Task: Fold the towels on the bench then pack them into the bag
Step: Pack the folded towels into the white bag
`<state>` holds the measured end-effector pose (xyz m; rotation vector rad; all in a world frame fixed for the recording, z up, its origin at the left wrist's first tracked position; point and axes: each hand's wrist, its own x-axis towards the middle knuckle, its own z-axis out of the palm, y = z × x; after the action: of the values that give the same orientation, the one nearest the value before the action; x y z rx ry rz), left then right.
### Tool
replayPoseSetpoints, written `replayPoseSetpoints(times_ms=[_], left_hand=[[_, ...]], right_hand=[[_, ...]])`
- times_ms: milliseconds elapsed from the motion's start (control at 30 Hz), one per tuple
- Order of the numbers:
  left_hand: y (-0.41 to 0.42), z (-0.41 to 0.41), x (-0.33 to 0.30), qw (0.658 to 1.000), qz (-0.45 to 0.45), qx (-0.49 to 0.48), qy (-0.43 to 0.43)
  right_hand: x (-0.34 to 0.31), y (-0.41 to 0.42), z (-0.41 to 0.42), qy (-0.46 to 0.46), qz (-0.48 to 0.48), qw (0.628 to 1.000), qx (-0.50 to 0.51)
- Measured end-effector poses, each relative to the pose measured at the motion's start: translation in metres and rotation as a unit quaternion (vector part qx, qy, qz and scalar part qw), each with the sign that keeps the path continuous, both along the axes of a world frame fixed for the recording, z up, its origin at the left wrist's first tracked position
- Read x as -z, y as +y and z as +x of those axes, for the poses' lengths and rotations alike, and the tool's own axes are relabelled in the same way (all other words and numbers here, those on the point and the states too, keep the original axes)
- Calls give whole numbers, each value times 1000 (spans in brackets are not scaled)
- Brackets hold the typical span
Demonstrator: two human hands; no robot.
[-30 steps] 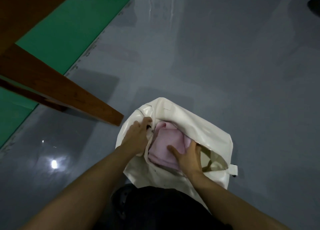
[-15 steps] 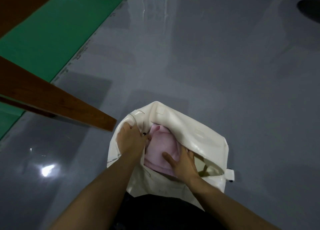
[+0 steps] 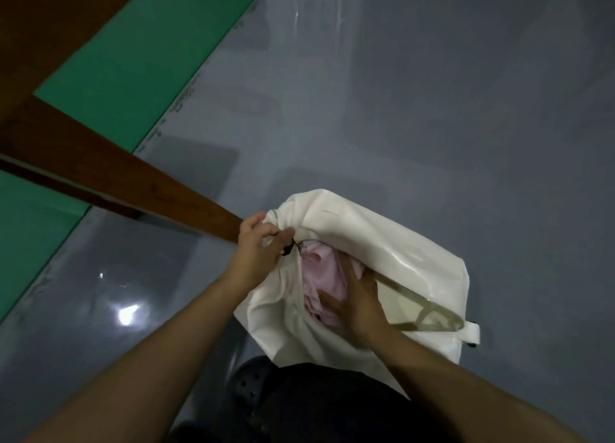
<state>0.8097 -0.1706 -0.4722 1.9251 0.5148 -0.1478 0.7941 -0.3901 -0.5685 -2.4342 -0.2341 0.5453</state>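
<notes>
Right hand point(image 3: 357, 304) presses flat on the pink towel point(image 3: 324, 276) inside the bag point(image 3: 382, 242), while the left hand point(image 3: 258, 246), at ten o'clock of it, pinches the bag's rim.

Our left hand point(image 3: 254, 247) curled, fingers point(image 3: 266, 231) pinching bag point(image 3: 372, 239) rim; our right hand point(image 3: 357, 304) flat, pressing towel point(image 3: 321, 272).

Towel point(image 3: 324, 276) lies inside bag point(image 3: 382, 242) on floor point(image 3: 432, 109), with bench point(image 3: 109, 176) to the bag's left
</notes>
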Motion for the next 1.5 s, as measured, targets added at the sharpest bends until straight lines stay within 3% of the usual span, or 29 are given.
replayPoseSetpoints(times_ms=[67,267,467,600,733,867,1033,1200,1300,1500], left_hand=[[5,-6,-12,1000,-16,27,1],[29,-28,-35,998,-51,-31,-32],[53,-42,-33,999,0,-34,-20],[41,-34,-27,998,59,-17,-32],[32,-27,-13,992,126,-13,12],[14,-30,-14,988,147,2,40],[11,-28,-35,988,153,6,34],[24,-37,-91,986,164,0,-12],[37,-43,-139,981,186,-28,-46],[62,-81,-255,960,230,-89,-130]], right_hand=[[-9,16,5,2,-38,998,-44],[-30,49,12,68,47,994,-70],[-20,63,6,127,78,987,-58],[-18,37,-3,57,92,991,-74],[-25,11,-9,12,80,995,-61],[-42,-3,-16,-3,34,998,-52],[-81,1,-10,-134,74,988,20],[-153,41,19,-236,153,959,-41],[-204,66,37,-245,154,952,-101],[-322,122,58,-372,169,893,-186]])
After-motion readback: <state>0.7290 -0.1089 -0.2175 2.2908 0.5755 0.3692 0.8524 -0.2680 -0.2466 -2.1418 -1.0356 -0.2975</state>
